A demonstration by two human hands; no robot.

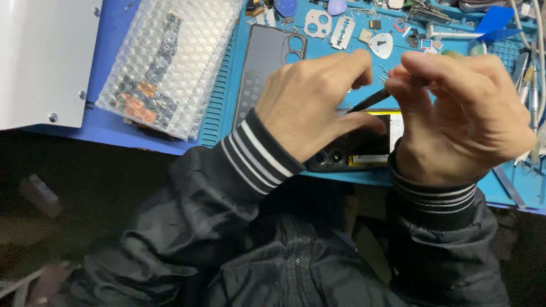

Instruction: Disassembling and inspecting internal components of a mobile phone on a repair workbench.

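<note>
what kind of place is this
Most likely a phone repair bench. An opened phone lies on a blue work mat, the right hand holds a thin dark tool over it, and picks and small parts are scattered behind.

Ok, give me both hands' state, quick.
Left hand: closed on the opened black phone, steadying it.
Right hand: pinched shut on a thin dark pointed tool.

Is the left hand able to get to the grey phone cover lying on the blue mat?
Probably yes. The grey phone cover lies flat on the blue mat just beyond the left hand, with nothing on top of it. That hand is busy now, resting on the opened phone.
</note>
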